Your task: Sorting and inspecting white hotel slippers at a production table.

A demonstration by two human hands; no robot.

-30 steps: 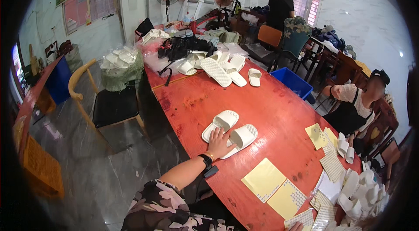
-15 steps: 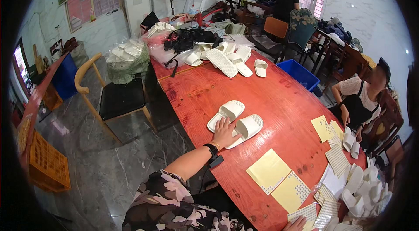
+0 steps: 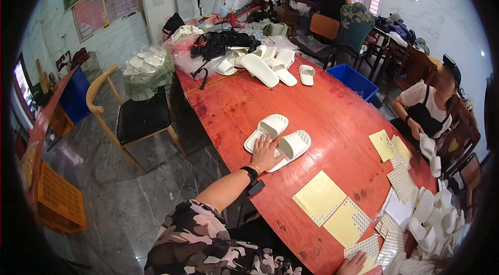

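Left hand (image 3: 266,151) lies flat, fingers spread, on the pair of slippers (image 3: 278,139) mid-table (image 3: 234,103), gripping nothing. Right hand (image 3: 353,263) rests loosely on sticker sheets (image 3: 364,246) nearer than the slippers. Yellow sheets (image 3: 332,207) lie between; more slippers (image 3: 270,64) sit far beyond them.

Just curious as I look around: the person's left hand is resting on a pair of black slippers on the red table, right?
Not quite. The head view shows the left hand resting on a pair of white slippers, not black ones. They do lie on the red table, side by side near its edge.
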